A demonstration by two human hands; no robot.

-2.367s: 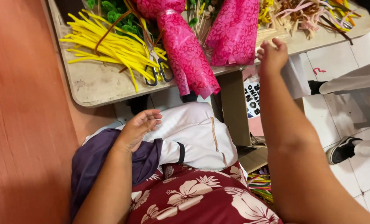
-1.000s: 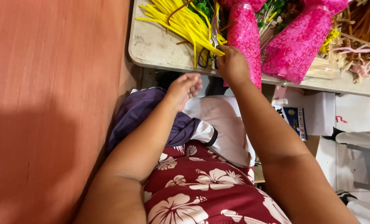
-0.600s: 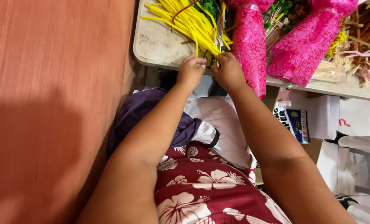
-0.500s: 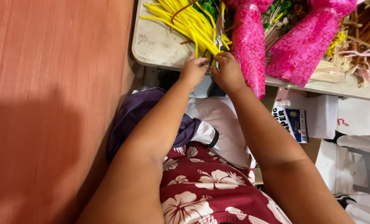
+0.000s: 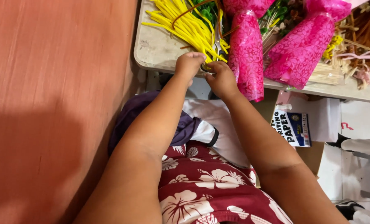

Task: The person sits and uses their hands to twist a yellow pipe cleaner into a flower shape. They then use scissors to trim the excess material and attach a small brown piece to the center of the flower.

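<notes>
Together, the left hand (image 5: 189, 64) and right hand (image 5: 221, 76) meet at the near edge of the table (image 5: 156, 49), fingers curled around a small dark item, partly hidden, just below the yellow strips (image 5: 189, 25) beside a pink wrapped bundle (image 5: 246, 49).

Glossy pink wrap (image 5: 246, 54), perhaps plastic; matt, rough tabletop (image 5: 154, 45).

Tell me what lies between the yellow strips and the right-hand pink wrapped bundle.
In the head view, another pink wrapped bundle lies between the yellow strips and the right-hand pink bundle, with green sprigs behind.
</notes>
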